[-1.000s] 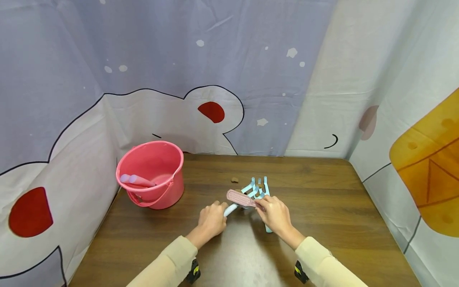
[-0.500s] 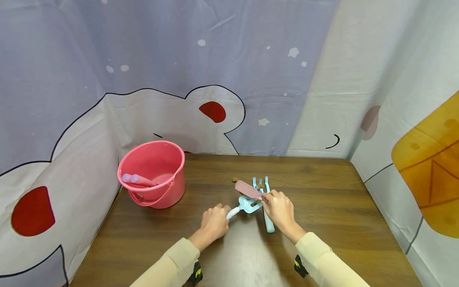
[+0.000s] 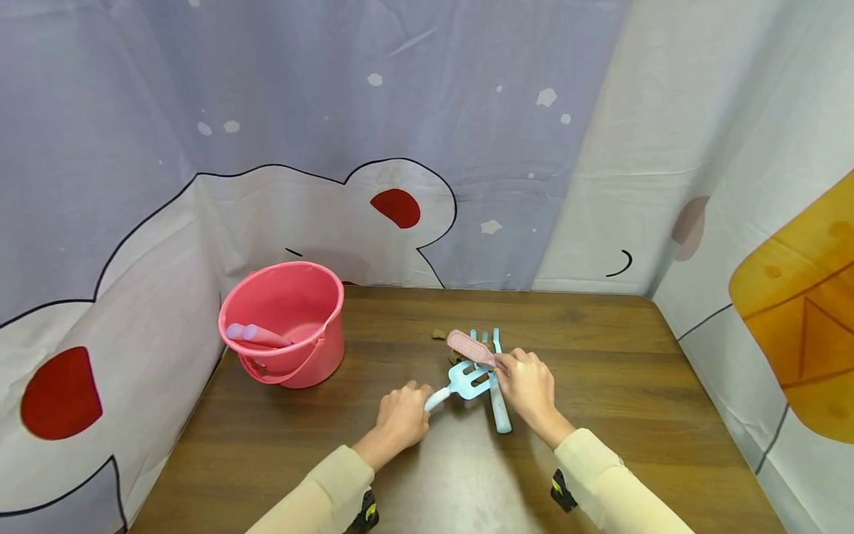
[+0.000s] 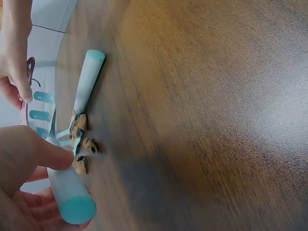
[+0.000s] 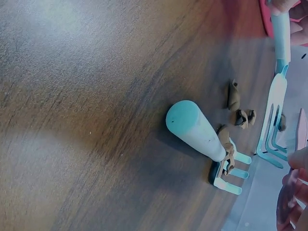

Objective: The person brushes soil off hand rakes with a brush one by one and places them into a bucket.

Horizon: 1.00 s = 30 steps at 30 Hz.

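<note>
In the head view my left hand (image 3: 402, 415) grips the pale handle of a light-blue hand fork (image 3: 469, 382), raised off the table with its tines toward the right. My right hand (image 3: 529, 386) holds a small pink brush (image 3: 470, 347) by its handle; the textured head points left, just above the fork. A second light-blue hand fork (image 3: 500, 412) lies on the table beneath, partly covered by the brush and the held fork. Small brown clumps (image 4: 89, 145) lie on and around its tines in the left wrist view. The right wrist view shows its thick handle (image 5: 195, 130) lying free.
A pink bucket (image 3: 323, 368) stands at the left, with pinkish-purple tool handles (image 3: 259, 336) leaning inside. Another brown clump (image 3: 438, 334) sits on the wooden table (image 3: 600, 356) behind the brush. Printed cloth (image 3: 300, 215) hangs along the back and sides.
The brush has moved to the right and slightly up with my right hand. The held fork has turned and lowered, so its flat face now shows. The lying fork and bucket stay put.
</note>
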### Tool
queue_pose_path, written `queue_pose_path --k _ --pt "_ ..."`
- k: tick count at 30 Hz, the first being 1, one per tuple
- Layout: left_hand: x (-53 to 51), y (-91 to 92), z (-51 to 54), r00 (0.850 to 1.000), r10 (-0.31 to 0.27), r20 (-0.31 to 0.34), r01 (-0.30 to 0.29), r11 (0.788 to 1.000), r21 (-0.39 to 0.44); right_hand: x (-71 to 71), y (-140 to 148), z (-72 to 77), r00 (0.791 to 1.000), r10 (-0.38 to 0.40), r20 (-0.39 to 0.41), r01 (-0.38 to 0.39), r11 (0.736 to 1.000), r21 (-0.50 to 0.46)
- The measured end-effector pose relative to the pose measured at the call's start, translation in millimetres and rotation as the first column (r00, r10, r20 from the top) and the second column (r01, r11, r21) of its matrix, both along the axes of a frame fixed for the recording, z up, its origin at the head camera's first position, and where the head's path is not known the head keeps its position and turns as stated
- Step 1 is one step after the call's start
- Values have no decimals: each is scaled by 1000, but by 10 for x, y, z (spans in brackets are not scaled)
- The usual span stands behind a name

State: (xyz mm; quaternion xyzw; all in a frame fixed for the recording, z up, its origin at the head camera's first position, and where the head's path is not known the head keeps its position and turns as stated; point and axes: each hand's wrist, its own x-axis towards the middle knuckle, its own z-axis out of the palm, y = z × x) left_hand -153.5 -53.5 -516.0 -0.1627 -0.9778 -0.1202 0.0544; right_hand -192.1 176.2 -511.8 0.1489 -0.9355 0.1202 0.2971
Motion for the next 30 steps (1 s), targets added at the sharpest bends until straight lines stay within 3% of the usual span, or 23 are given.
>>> queue_pose_path --k 11,17,23,30 --pt "-20 -28 -19 1000 10 -12 -10 1000 3 37 -15 4 1000 8 -9 -8 999 -49" --pt "-66 -66 -13 999 36 -28 -35 999 20 139 -72 -58 998 65 -3 -65 997 -47" --pt "-82 -81 17 998 49 -28 -48 997 55 238 -143 -98 991 124 52 -123 992 -32" --pt "-50 -70 30 999 44 -26 -43 998 34 216 -128 -128 993 82 82 -79 996 -29"
